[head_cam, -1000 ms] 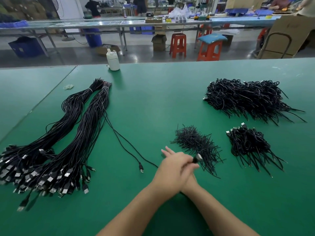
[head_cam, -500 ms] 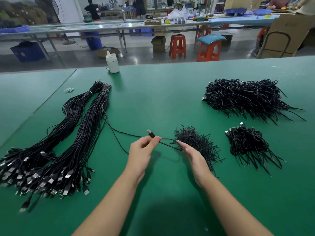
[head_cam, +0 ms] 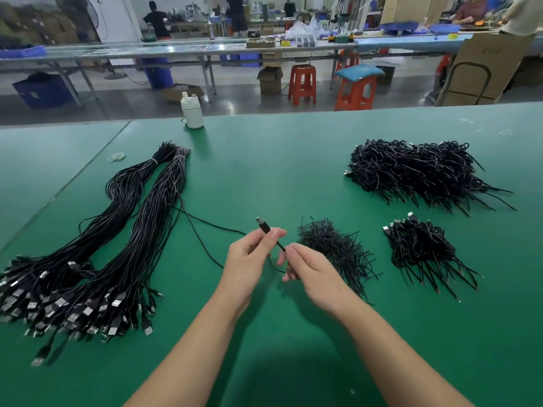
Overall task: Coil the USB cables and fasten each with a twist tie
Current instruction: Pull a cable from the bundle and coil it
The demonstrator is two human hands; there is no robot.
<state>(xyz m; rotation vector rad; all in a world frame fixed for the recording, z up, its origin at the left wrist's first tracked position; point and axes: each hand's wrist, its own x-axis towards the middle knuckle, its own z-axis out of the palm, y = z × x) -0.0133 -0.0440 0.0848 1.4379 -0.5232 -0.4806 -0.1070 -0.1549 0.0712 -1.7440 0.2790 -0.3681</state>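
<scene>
My left hand (head_cam: pixel 252 257) pinches one black USB cable (head_cam: pixel 205 223) just below its plug (head_cam: pixel 263 225), which points up and away. My right hand (head_cam: pixel 305 264) pinches the same cable a short way along, close to the left hand. The rest of this cable trails left across the green table (head_cam: pixel 279 171) to two long bundles of straight USB cables (head_cam: pixel 126 230). A heap of black twist ties (head_cam: pixel 335 248) lies just right of my hands. Coiled, tied cables form a small pile (head_cam: pixel 420 248) and a large pile (head_cam: pixel 420 171) at the right.
A white bottle (head_cam: pixel 192 111) stands at the table's far edge. Rubber bands (head_cam: pixel 116 156) lie near the bundles' far ends. Beyond the table are orange stools (head_cam: pixel 302 83), work benches and people at a distance.
My hands were crossed low on the table, then parted and lifted the cable. Now the right hand has moved in close to the left, and the plug is held higher.
</scene>
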